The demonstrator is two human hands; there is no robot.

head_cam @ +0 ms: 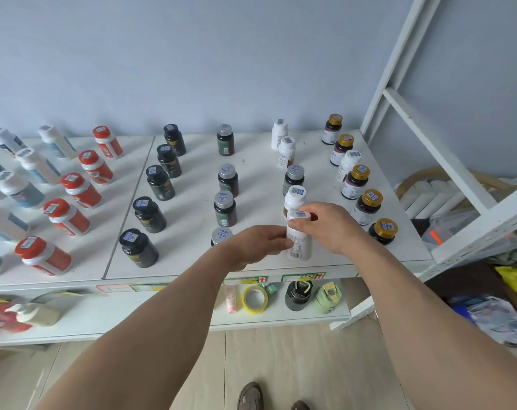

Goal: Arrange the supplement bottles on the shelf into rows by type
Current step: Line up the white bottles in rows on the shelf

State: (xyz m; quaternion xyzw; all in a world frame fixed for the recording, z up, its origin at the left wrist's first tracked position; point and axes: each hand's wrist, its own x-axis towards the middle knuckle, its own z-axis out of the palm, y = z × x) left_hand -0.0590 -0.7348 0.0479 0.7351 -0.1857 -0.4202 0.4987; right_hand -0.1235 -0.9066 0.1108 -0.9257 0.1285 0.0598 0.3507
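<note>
A white supplement bottle (299,241) stands at the front of the white shelf (192,270), in a row with other white bottles (286,150) and one silver-capped dark bottle (293,179). My left hand (257,244) grips its body from the left. My right hand (325,226) pinches its cap from the right. Rows run front to back: black-capped dark bottles (156,182), silver-capped dark bottles (225,208), gold-capped bottles (366,205) with one white bottle (347,164) among them, and red-capped bottles (79,189) to the left.
White-capped blue-labelled bottles (17,187) fill the far left. The lower shelf holds a tape roll (254,298), a dark flask (298,294) and a green flask (328,295). A white rack frame (428,137) rises at the right, with bags behind it.
</note>
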